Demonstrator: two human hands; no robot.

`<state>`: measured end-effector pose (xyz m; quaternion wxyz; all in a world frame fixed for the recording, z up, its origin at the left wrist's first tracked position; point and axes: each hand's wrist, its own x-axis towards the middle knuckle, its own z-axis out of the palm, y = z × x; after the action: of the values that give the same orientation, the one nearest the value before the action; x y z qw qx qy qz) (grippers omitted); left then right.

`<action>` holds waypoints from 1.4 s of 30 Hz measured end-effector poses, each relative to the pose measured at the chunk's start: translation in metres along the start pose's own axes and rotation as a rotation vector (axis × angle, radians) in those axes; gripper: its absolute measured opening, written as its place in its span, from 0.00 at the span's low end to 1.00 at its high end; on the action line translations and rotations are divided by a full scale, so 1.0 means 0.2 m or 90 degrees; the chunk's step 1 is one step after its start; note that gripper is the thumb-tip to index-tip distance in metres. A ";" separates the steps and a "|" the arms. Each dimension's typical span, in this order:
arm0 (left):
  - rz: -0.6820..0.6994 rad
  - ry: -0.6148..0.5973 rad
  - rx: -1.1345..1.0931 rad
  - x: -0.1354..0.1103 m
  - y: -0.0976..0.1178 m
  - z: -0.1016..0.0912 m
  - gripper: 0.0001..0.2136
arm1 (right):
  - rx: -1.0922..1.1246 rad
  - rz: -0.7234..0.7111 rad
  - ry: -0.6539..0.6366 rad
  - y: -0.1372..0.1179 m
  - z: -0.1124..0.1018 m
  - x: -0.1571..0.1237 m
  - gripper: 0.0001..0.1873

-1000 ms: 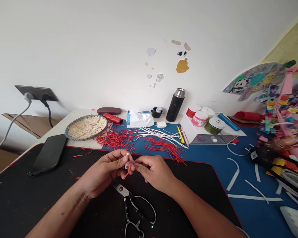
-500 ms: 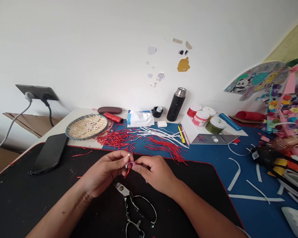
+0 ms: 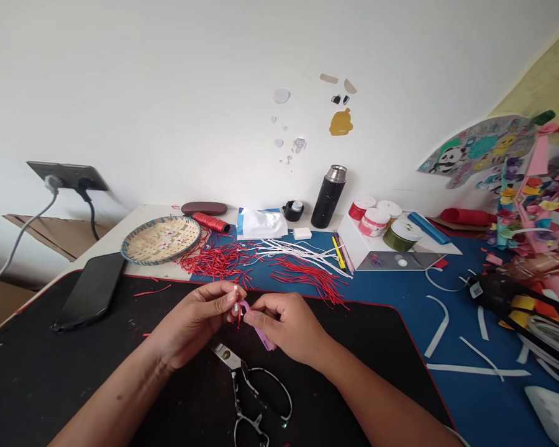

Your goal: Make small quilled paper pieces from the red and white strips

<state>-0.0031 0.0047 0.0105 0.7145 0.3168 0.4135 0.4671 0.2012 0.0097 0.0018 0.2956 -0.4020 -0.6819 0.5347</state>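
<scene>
String (image 3: pixel 239 320) and a small white piece (image 3: pixel 236 307) are pinched in the grip of the left hand (image 3: pixel 200 323) over the black mat (image 3: pixel 74 372), a purple tool (image 3: pixel 264 339) is clasped by the right hand (image 3: pixel 291 326), and red strands (image 3: pixel 214 261), seemingly cut already, are left apparently unused on the far counter (image 3: pixel 170 269).

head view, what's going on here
A person's left hand pinches a white piece with red cord beside it. The right hand holds a purple tool, its curved end close to the piece; whether they touch is hard to tell. Scissors lie on the black mat; red strands and white strips lie beyond it.
</scene>
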 end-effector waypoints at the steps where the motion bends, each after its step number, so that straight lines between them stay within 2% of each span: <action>1: -0.001 0.001 -0.004 0.00 0.00 0.00 0.17 | 0.006 0.003 0.001 0.00 0.00 0.00 0.14; 12: 0.013 0.016 -0.032 0.02 -0.02 0.01 0.18 | 0.178 0.062 -0.032 -0.01 0.02 0.01 0.22; 16: 0.033 -0.003 -0.034 0.03 -0.04 0.01 0.17 | 0.210 0.082 -0.040 0.00 0.03 0.01 0.22; 29: 0.089 0.020 -0.021 0.02 -0.04 0.02 0.16 | 0.316 0.150 -0.063 0.00 0.05 0.02 0.26; 36: 0.105 0.005 0.048 0.02 -0.03 0.01 0.15 | 0.322 0.156 -0.071 0.02 0.06 0.03 0.24; 42: 0.102 0.028 0.071 0.02 -0.03 0.01 0.16 | 0.312 0.172 -0.087 0.01 0.06 0.02 0.23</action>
<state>0.0021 0.0066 0.0040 0.6470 0.3779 0.4274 0.5059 0.1898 0.0074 -0.0039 0.2636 -0.3690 -0.4911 0.7438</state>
